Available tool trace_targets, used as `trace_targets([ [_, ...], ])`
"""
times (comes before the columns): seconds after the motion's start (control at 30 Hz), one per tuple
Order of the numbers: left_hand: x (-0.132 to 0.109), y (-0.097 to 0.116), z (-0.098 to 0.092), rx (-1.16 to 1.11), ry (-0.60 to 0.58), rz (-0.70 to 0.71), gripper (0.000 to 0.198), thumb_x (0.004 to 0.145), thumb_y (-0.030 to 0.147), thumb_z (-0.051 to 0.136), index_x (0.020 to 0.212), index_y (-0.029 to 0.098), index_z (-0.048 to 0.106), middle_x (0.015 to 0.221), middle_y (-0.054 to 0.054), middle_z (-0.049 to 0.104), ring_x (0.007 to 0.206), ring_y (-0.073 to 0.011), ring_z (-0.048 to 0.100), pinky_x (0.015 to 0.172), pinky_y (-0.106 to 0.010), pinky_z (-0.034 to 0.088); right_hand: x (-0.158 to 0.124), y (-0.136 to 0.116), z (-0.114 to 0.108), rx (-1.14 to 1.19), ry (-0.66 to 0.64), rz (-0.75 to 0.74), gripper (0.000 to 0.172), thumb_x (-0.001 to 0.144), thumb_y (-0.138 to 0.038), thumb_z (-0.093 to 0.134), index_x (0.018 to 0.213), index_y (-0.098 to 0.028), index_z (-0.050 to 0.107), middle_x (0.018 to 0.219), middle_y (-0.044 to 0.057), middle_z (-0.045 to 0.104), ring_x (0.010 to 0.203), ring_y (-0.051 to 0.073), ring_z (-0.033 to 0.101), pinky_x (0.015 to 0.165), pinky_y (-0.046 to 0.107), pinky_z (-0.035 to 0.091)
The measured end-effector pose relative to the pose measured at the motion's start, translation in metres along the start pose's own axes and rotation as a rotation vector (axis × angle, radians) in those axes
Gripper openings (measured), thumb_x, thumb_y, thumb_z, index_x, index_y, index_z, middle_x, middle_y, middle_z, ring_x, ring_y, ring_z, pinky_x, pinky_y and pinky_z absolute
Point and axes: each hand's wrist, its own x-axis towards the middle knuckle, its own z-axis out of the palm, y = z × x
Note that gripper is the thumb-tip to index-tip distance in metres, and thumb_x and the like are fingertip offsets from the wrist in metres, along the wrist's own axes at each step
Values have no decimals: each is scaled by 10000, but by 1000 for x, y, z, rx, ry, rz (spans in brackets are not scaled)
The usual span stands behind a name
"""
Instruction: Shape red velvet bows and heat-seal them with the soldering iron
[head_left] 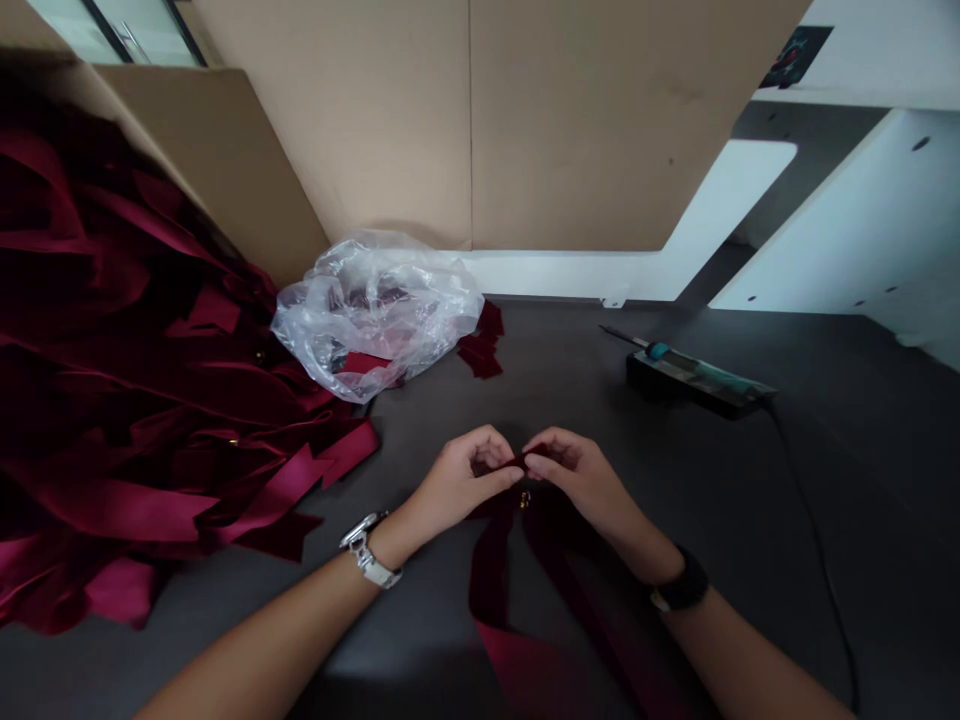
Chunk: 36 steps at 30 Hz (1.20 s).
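Both hands worked close together near the middle of a dark grey work table (840,450), with the fingers curled inward and narrowly closed. The left hand (469,478) and the right hand (577,478) pinched a narrow dark red satin ribbon (495,575) between them, fingertips almost meeting. This close, steady pinch kept the fabric short and controlled, and the wrists stayed low near the table. A small gold-coloured fitting (525,498) showed just below the fingertips, though how it joined the ribbon was hidden. The ribbon's long tails fell toward the near side, passing beneath the hands.

To the left lay a large heap of crimson satin strips (112,420), and beyond the hands sat a crumpled clear plastic bag (375,315) with loose dark red scraps (481,342) beside it. To the far right, a slim pen-shaped tool with a blue grip (660,352) rested on a black rectangular stand (697,385), with a thin black cable (817,570) trailing nearer along the table.
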Motion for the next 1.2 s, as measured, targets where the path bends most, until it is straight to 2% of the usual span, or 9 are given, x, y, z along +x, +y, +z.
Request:
trace_targets([
  [0.07,1,-1,-2,-77,-51,-80,242,759,315,694,872,130,584,688,24,586,590,-72,535,581,-204,433,1,-1,-2,-20,33,16,203,790,-380,661,797,-184,606,687,6,597,635,135,567,635,281,472],
  [0.1,2,-1,-3,-108,-69,-119,273,768,336,689,913,125,594,697,16,604,581,-73,549,581,-208,447,1,-1,-3,-13,55,13,204,785,-377,669,821,-186,608,672,-4,591,612,128,560,619,275,467],
  [0.2,3,-1,-6,-143,-67,-192,333,777,389,689,952,114,619,716,-5,644,576,-77,582,586,-215,477,2,-1,-6,20,77,-18,252,772,-356,685,957,-201,612,699,-17,594,616,120,568,609,259,460],
  [0.3,3,-1,-8,-148,-47,-228,336,760,400,714,915,113,633,696,-9,659,577,-85,602,593,-218,495,3,0,-8,3,60,-40,199,787,-345,665,916,-198,632,750,0,611,643,119,576,621,258,463],
  [0.43,3,2,-9,-174,-30,-242,281,744,338,739,884,114,643,698,-5,667,590,-84,614,605,-216,509,2,-1,-8,-28,39,-83,132,783,-298,671,855,-197,625,782,6,618,709,126,594,669,260,485],
  [0.57,4,4,-9,-165,-22,-235,201,754,262,728,864,112,650,687,3,663,587,-74,610,605,-207,512,3,-1,-7,-3,-17,-72,190,794,-314,671,947,-206,639,907,36,661,782,144,643,698,276,526],
  [0.67,4,3,-9,-156,-20,-243,181,760,245,722,860,113,651,672,6,665,577,-70,612,600,-201,514,3,0,-6,8,-33,-5,206,807,-363,661,912,-186,649,778,26,666,638,131,643,590,254,518],
  [0.77,4,2,-11,-167,-14,-259,188,749,260,734,829,114,647,665,6,671,563,-67,615,585,-193,516,3,0,-6,13,4,34,249,769,-391,699,868,-168,654,686,15,653,589,130,639,552,242,511],
  [1.2,7,4,-14,-223,79,-319,203,694,239,782,752,111,634,628,19,652,562,-60,603,610,-188,517,1,-2,-8,31,6,95,300,718,-404,755,841,-163,626,707,23,673,639,151,668,612,279,538],
])
